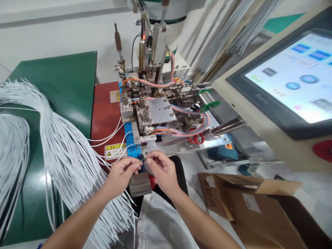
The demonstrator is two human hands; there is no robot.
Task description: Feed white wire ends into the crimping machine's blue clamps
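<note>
My left hand (125, 174) pinches a thin white cable close to its end, just in front of the machine's blue fixture blocks (132, 140). Right beside it, my right hand (162, 169) has thumb and forefinger pressed together at the cable's tip; what exactly sits between them is too small to make out. Several white cables (114, 133) run from a large bundle (66, 145) on the left into the blue blocks. Behind both hands stands the metal machine (158, 112), with a flat steel plate and orange and blue air hoses.
A green table (77, 72) carries the bundle and another cable coil (12, 148). On the machine sit a green-rimmed solder wire spool (207, 100) and red-handled scissors (195, 137). A touchscreen (298, 76) juts in from the right, above an open cardboard box (249, 204).
</note>
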